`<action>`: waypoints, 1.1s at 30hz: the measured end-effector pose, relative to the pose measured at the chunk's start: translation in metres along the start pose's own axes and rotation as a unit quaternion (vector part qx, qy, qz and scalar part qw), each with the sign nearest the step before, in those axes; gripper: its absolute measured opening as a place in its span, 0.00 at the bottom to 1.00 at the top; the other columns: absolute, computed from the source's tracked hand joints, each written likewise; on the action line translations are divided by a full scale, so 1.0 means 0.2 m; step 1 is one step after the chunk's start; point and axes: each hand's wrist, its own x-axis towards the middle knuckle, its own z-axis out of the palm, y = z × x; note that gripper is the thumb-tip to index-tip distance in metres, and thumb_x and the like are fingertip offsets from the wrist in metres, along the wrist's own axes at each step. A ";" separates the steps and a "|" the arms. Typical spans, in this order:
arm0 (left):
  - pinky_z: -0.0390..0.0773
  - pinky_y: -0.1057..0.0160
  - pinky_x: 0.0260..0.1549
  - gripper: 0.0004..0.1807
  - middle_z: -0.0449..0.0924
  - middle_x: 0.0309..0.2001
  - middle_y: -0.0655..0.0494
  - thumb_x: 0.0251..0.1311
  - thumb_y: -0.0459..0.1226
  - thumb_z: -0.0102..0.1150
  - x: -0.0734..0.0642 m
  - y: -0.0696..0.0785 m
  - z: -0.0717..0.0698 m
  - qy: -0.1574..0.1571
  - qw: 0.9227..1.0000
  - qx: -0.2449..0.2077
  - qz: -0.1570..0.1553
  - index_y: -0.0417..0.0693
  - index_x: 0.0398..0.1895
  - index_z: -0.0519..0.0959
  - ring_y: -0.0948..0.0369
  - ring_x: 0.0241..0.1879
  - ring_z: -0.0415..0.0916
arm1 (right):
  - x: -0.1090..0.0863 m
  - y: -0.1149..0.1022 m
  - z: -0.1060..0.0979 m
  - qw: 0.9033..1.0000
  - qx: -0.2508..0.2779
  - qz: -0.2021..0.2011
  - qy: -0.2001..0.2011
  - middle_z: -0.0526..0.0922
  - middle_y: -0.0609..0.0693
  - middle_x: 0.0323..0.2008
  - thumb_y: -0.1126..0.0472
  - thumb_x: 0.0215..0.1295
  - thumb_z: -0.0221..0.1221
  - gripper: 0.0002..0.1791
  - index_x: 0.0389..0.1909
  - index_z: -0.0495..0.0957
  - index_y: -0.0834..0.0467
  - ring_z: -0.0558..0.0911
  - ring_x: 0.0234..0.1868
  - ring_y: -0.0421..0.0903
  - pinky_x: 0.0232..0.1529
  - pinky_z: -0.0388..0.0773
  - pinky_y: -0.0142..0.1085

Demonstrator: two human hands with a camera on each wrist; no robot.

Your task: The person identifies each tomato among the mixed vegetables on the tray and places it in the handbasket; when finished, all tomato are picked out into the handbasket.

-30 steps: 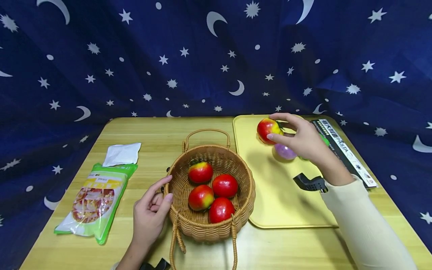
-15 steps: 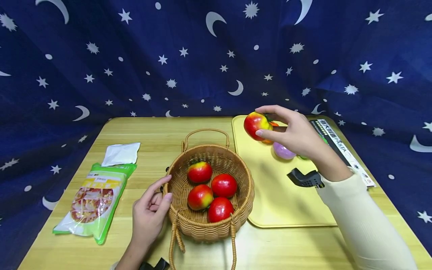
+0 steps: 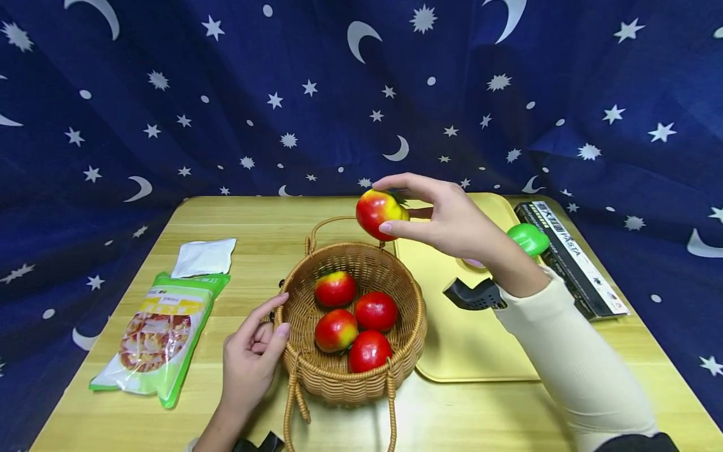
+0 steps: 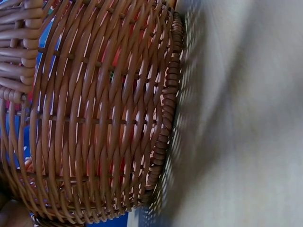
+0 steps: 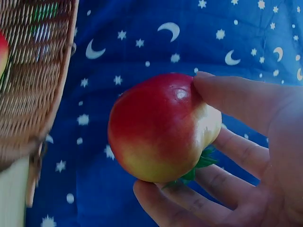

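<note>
My right hand (image 3: 446,216) pinches a red-and-yellow toy fruit with green leaves (image 3: 378,215) between thumb and fingers, above the far rim of a round wicker basket (image 3: 418,342). Close up in the right wrist view, the fruit (image 5: 158,127) shows its leaves turned toward the palm. Four-fruit detail aside, several similar red fruits (image 3: 376,311) lie inside the basket. My left hand (image 3: 251,358) rests its thumb and forefinger tips at the basket's left rim, with its other fingers bent. Basket weave (image 4: 99,109) fills much of the left wrist view.
Right of the basket lies a yellow tray (image 3: 480,351), with a green rounded object (image 3: 528,238) near its right edge. A black pasta box (image 3: 576,263) is beside it. On the left are a green-and-white food packet (image 3: 158,339) and a white pouch (image 3: 203,257).
My right hand has lifted the toy fruit off the tray and carried it left toward the basket. The green object on the right has come into fuller view. My left hand stays put.
</note>
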 end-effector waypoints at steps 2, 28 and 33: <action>0.53 0.70 0.13 0.27 0.52 0.15 0.61 0.54 0.15 0.61 0.00 0.00 0.00 0.000 1.000 0.002 0.000 0.33 0.60 0.79 0.70 0.15 0.49 | 0.02 -0.01 0.04 1.000 -0.006 -0.012 -0.012 0.79 0.40 0.59 0.54 0.62 0.73 0.29 0.64 0.78 0.44 0.77 0.60 0.41 0.56 0.80 0.42; 0.54 0.70 0.14 0.27 0.51 0.15 0.61 0.54 0.15 0.62 0.00 0.01 0.00 -0.002 1.000 0.007 0.006 0.33 0.59 0.79 0.70 0.15 0.49 | 0.12 0.03 0.34 0.971 -0.112 -0.081 -0.194 0.81 0.38 0.57 0.46 0.63 0.71 0.27 0.61 0.80 0.49 0.77 0.55 0.37 0.60 0.73 0.37; 0.54 0.71 0.13 0.27 0.51 0.15 0.61 0.54 0.14 0.61 0.00 0.00 0.00 -0.002 1.000 0.003 0.005 0.32 0.59 0.79 0.70 0.15 0.49 | 0.13 0.07 0.38 0.961 -0.138 -0.075 -0.228 0.81 0.39 0.58 0.45 0.63 0.70 0.28 0.62 0.79 0.51 0.76 0.59 0.37 0.64 0.69 0.36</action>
